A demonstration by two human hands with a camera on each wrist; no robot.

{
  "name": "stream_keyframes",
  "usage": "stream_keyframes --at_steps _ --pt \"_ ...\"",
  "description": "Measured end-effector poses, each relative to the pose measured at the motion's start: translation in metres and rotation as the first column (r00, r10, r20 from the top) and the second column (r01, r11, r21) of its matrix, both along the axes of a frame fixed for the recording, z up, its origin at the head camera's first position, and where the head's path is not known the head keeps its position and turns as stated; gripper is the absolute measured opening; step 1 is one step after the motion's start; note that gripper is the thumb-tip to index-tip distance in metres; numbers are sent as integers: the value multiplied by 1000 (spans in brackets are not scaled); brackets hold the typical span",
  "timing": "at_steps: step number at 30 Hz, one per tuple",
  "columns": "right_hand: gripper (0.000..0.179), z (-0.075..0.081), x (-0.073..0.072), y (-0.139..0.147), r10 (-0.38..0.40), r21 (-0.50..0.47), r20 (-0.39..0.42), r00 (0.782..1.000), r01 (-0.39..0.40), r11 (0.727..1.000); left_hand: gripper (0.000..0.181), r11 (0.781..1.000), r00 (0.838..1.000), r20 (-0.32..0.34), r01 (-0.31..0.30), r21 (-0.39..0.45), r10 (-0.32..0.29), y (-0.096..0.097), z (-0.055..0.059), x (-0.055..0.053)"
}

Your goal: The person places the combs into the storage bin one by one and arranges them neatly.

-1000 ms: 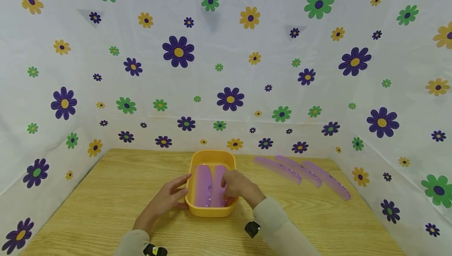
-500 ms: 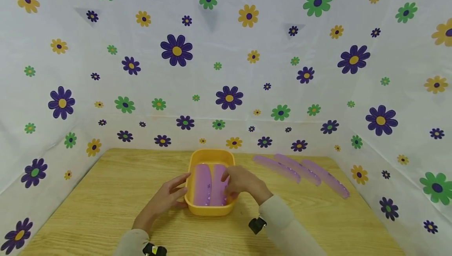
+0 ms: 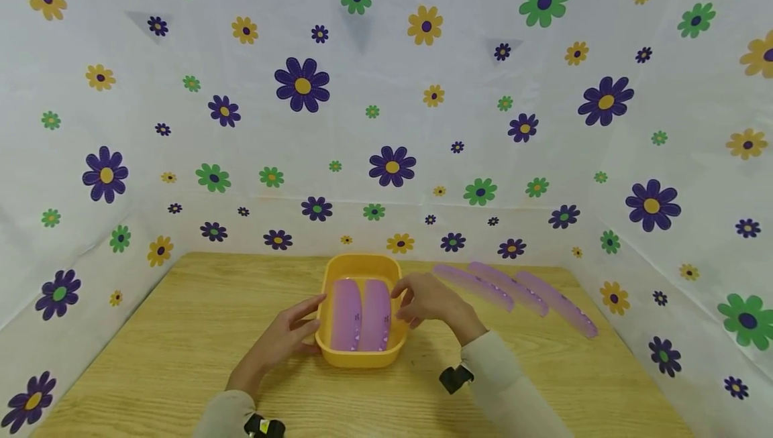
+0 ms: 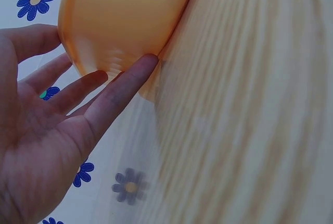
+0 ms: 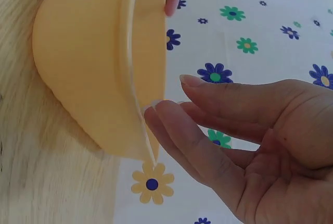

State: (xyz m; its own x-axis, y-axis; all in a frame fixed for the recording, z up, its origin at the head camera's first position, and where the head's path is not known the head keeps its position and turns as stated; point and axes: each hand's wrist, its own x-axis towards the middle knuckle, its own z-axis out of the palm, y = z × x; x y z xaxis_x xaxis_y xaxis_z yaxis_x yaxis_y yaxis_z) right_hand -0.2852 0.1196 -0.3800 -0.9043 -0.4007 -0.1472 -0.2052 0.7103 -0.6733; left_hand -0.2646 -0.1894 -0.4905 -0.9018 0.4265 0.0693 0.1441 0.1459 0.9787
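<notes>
Two translucent purple combs, a left one (image 3: 347, 316) and a right one (image 3: 377, 316), lie side by side in a yellow plastic tub (image 3: 361, 359). My left hand (image 3: 284, 339) touches the tub's left side with extended fingers; in the left wrist view the fingertips (image 4: 151, 60) meet its outer wall. My right hand (image 3: 433, 302) hovers at the tub's right rim, thumb and fingers apart and holding nothing. The right wrist view shows its fingertips (image 5: 156, 110) close to the rim; whether they touch it I cannot tell.
Three more purple combs, a left one (image 3: 474, 286), a middle one (image 3: 508, 288) and a right one (image 3: 558, 304), lie slanted at the back right of the wooden table (image 3: 483, 364). A white flower-patterned sheet (image 3: 386, 129) rises behind and on both sides.
My right hand has let go of the right comb and moved out of the tub, up and to the right. That comb lies fully visible beside the other. My left hand stays put.
</notes>
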Motion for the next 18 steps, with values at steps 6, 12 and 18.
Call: stream_keyframes --at_steps 6,12,18 --pt "33 -1 -3 12 -1 32 -43 999 2 999 60 1000 1000 2 -16 -19 16 1 -1 -1" --pt "29 -5 -6 25 -16 76 -80 997 22 997 60 1000 1000 20 -20 -9 20 1 -1 0" --pt "27 -6 -7 38 -65 102 -77 995 73 992 61 1000 1000 11 -11 -4 11 2 0 1"
